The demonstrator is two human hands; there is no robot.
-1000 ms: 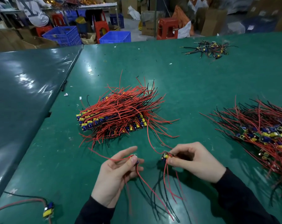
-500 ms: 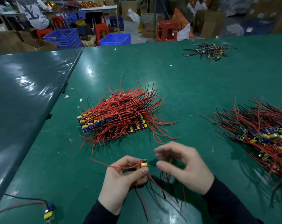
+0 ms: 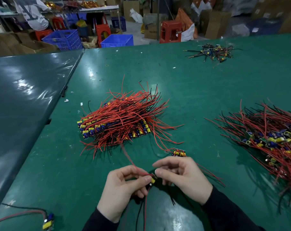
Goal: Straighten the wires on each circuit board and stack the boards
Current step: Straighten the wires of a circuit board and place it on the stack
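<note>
We see a small board [image 3: 152, 179] with red wires at lower centre, another board [image 3: 179, 152] just above, a neat stack [image 3: 114, 125] mid-frame, and a loose pile [image 3: 271, 139] at right.

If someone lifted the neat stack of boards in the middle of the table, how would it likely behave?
The stack of boards would probably come apart: the boards look merely laid together. Its red wires splay loosely, so they would likely flop and snag. Each board looks small, so probably light.

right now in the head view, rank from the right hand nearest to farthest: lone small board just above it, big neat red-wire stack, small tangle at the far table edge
1. lone small board, just beyond the right hand
2. big neat red-wire stack, centre, left of it
3. small tangle, far right edge
</note>
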